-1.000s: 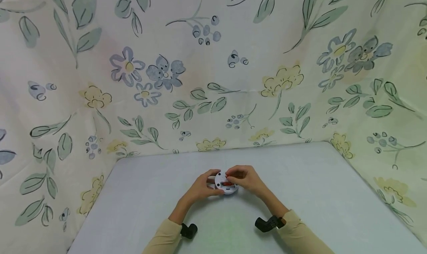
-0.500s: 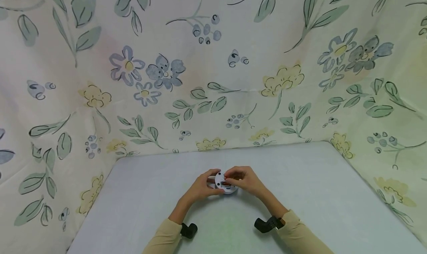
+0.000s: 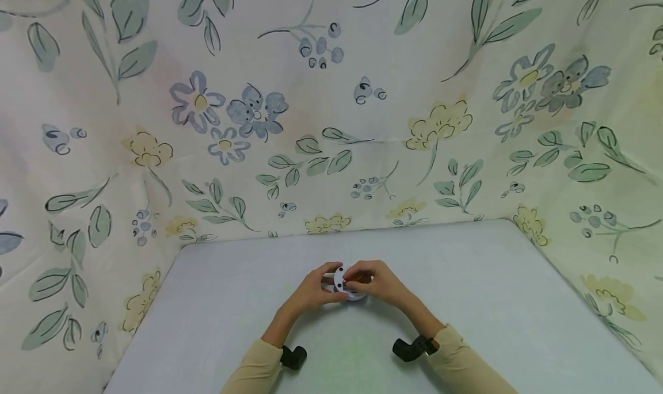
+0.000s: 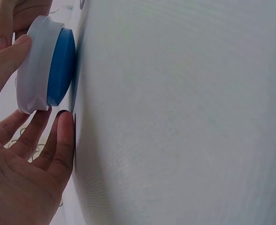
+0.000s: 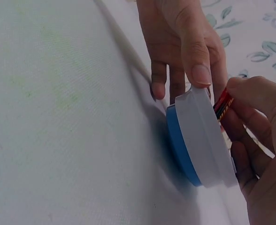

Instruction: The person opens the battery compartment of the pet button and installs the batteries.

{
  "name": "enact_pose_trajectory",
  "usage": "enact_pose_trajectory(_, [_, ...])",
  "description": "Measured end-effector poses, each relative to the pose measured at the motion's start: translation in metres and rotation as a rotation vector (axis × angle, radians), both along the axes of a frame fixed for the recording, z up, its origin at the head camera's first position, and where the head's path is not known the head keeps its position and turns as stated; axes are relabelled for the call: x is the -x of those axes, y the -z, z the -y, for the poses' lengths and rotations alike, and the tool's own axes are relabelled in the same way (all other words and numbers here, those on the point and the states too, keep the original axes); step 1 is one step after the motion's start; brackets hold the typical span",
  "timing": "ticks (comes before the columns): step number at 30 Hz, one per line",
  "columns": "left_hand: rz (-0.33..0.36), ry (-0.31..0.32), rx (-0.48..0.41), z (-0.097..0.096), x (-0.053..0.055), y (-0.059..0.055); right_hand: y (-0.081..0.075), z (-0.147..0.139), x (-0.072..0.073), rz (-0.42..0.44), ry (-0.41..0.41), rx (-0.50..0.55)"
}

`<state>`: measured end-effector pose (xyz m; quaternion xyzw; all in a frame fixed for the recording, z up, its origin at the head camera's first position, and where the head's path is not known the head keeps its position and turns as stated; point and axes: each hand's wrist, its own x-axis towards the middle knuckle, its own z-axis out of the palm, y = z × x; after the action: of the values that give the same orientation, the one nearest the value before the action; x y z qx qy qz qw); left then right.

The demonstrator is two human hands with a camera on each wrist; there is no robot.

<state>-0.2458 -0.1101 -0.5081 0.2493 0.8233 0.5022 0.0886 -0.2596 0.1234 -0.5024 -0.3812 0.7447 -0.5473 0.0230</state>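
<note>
A round white device [image 3: 338,276] with a blue underside [image 4: 61,68] is held near the middle of the table, its back facing up. My left hand [image 3: 312,291] grips its rim from the left, thumb on the near side and fingers on the far side. Over the device, my right hand [image 3: 380,281] pinches a red-and-black battery [image 5: 222,104] between thumb and fingers. In the right wrist view the battery slants against the white back. The battery compartment, in the device's back, is hidden by my right fingers.
A pale tabletop [image 3: 207,319] spreads around both hands. Floral cloth [image 3: 331,123] hangs behind the table and along its sides. A black strapped camera sits on each wrist, such as the right camera [image 3: 411,349].
My right hand has moved slightly left and down across the device with the battery. A red battery seen lying in the compartment earlier is now covered. The left hand stays put.
</note>
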Motion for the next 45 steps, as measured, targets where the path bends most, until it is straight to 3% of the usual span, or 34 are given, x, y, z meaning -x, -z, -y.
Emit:
enact_pose_trajectory(6, [0.001,-0.002,-0.004,0.000,0.000,0.000,-0.001,0.002,-0.002,0.013,-0.006,-0.001])
enact_pose_trajectory(22, [0.000,-0.004,-0.009,0.001,-0.002,-0.002,-0.003,0.000,-0.002,-0.058,-0.022,-0.031])
enact_pose_trajectory(29, [-0.028,0.019,-0.004,0.002,-0.002,-0.003,0.002,-0.014,0.004,-0.107,0.048,-0.081])
enact_pose_trajectory(33, [-0.003,0.006,0.007,0.001,-0.002,-0.003,0.001,-0.022,0.003,-0.117,0.086,-0.144])
enact_pose_trajectory(37, [0.006,0.002,0.018,0.002,-0.002,-0.003,-0.002,-0.023,-0.001,-0.086,0.059,-0.182])
enact_pose_trajectory(45, [0.028,0.024,0.012,0.004,-0.001,-0.004,0.009,-0.020,0.002,-0.044,-0.037,-0.209])
